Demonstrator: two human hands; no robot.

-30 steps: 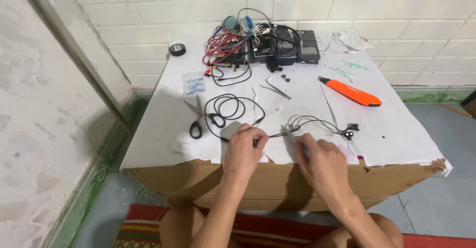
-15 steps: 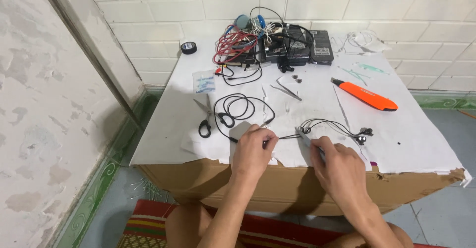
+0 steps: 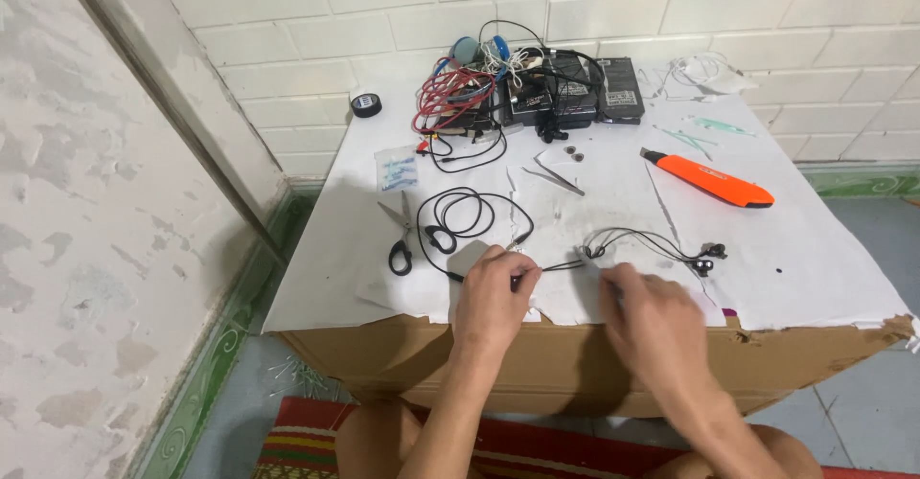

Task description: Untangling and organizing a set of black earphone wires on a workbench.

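White-painted brick wall (image 3: 383,0) behind, w/ a rough plaster wall at left. Pushed against it sits a low desk (image 3: 843,249): white paper sheet over a big cardboard box (image 3: 537,364), torn at the front right corner. Red patterned mat (image 3: 307,441) on the floor under it, near the seated person's knees.

At the back of the desk, a pile of black electronic boxes (image 3: 575,96) tangled w/ red, black and white wires (image 3: 450,96); a roll of black tape (image 3: 365,105) to the pile's left. Orange utility knife (image 3: 709,178) lies right of centre, well apart from the hands. Black-handled scissors (image 3: 401,235) lie left of centre, just beside a looped black earphone cable (image 3: 460,216). Small blue-and-white packet (image 3: 396,168) above the scissors. Metal tweezers (image 3: 556,180) near mid-desk, two tiny round pieces just above them.

At the front edge, left hand (image 3: 494,297) is closed, thumb and fingers pinched on the black cable where it runs right across the paper. Right hand (image 3: 652,321) rests close by at the same cable; fingers curled down, but can't tell if it grips anything. Between and just beyond the hands the thin cable stretches to a pair of black earbuds (image 3: 704,261) lying on the paper, right of the right hand.
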